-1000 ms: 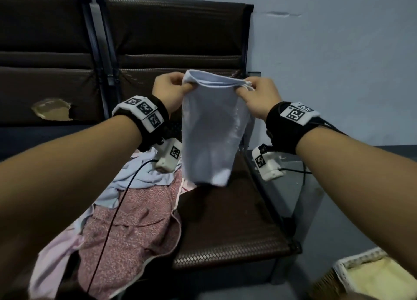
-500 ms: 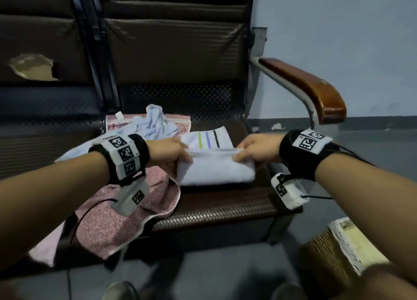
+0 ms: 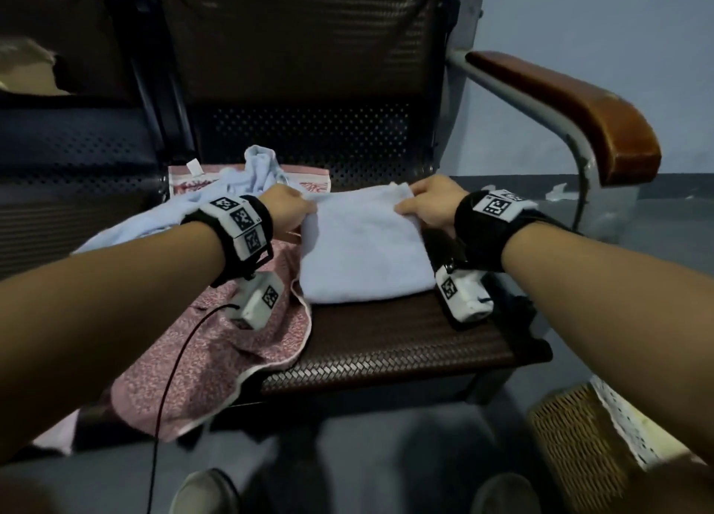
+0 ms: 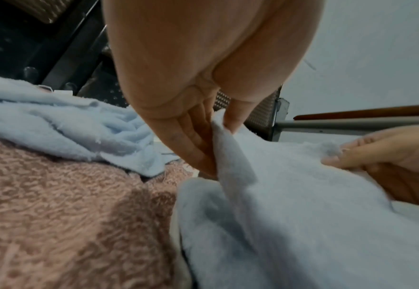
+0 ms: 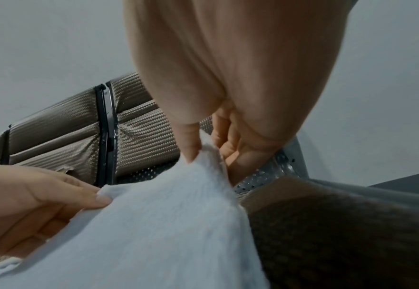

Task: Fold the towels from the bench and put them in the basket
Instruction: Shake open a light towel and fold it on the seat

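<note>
A: Which step is in hand?

B: A fold, by the look of it. The dark brown woven-textured bench seat (image 3: 386, 343) fills the middle of the head view; the pale blue terry towel (image 3: 363, 247) lies on it at centre, doubled over. The loose pink speckled towel (image 3: 216, 343) sprawls at lower left, and the woven wicker basket (image 3: 572, 436) sits at lower right.

A: And next?

B: Probably another fold or a flattening, then a carry down to the basket.

A: The hands?

B: The left hand (image 3: 288, 214) pinches the towel's upper left corner, thumb against fingers (image 4: 191, 144); the right hand (image 3: 429, 204) pinches the upper right corner likewise.
</note>
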Available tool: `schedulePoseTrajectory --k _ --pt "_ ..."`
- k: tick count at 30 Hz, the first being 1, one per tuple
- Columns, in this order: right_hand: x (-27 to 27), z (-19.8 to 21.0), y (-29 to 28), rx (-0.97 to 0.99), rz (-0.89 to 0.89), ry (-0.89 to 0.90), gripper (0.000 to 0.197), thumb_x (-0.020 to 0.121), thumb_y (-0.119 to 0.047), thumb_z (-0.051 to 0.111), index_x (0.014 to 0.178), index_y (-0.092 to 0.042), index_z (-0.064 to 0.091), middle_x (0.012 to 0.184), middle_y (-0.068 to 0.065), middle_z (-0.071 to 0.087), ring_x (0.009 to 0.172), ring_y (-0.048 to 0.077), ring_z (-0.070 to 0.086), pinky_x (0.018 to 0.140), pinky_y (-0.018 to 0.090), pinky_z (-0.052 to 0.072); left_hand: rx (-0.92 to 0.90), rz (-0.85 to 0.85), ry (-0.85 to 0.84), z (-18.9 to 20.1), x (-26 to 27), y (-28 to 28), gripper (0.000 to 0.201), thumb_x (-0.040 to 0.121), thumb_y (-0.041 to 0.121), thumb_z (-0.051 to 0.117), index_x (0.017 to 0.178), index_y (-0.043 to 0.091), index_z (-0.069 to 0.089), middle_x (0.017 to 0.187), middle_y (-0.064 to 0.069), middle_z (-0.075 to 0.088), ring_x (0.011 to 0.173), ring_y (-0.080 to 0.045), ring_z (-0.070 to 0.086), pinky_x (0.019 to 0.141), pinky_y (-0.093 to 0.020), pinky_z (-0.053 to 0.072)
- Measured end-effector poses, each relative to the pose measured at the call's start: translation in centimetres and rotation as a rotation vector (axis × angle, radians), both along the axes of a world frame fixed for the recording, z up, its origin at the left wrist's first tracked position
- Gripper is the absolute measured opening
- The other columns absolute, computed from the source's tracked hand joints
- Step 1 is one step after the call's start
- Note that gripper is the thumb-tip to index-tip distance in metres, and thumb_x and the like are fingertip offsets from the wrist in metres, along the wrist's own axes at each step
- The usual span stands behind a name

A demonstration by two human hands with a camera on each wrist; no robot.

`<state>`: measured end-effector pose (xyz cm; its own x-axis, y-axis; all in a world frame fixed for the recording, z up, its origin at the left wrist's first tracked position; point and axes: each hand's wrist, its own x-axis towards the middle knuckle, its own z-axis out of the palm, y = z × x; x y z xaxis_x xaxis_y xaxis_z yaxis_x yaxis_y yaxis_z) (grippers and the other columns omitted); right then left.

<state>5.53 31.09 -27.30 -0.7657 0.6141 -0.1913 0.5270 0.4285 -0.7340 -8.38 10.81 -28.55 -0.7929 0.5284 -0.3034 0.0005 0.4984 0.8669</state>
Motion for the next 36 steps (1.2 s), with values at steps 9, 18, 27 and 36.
schedulePoseTrajectory --k 9,18,27,36 --pt "-2.3 -2.4 0.1 0.218 0.098 -0.080 0.034 0.093 -0.028 0.063 0.123 -0.014 0.068 0.124 0.003 0.067 0.117 0.021 0.061 0.102 0.031 0.046 -0.230 -0.005 0.327 -4.4 -1.3 0.9 0.018 0.086 0.027 0.068 0.092 0.011 0.069 0.084 -0.004 0.065 0.083 -0.023 0.058 0.069 -0.027 0.043" --pt "3.5 -0.4 -2.8 0.352 0.588 -0.318 0.051 0.077 -0.052 0.079 0.120 -0.024 0.072 0.119 -0.010 0.071 0.112 0.011 0.064 0.104 0.031 0.047 -0.247 -0.563 0.321 -4.0 3.6 -4.3 0.059 0.071 0.040 0.087 0.124 0.023 0.066 0.119 0.009 0.065 0.108 -0.010 0.060 0.098 -0.023 0.045" --pt "5.1 -0.1 -4.1 0.567 0.615 -0.328 0.018 0.093 -0.021 0.056 0.102 -0.013 0.069 0.101 0.008 0.071 0.102 0.029 0.063 0.089 0.036 0.049 -0.326 -0.472 0.613 -3.1 5.0 -4.9 0.019 0.087 0.025 0.068 0.094 0.007 0.070 0.089 -0.013 0.071 0.089 -0.032 0.065 0.075 -0.036 0.048" --pt "5.5 -0.4 -1.3 0.198 0.252 0.045 0.016 0.092 -0.039 0.066 0.084 -0.025 0.066 0.084 -0.005 0.069 0.080 0.013 0.063 0.072 0.030 0.047 -0.046 -0.158 0.237 -2.9 4.7 -3.9 0.041 0.080 0.048 0.057 0.091 0.010 0.068 0.095 -0.009 0.069 0.091 -0.027 0.062 0.082 -0.038 0.050"
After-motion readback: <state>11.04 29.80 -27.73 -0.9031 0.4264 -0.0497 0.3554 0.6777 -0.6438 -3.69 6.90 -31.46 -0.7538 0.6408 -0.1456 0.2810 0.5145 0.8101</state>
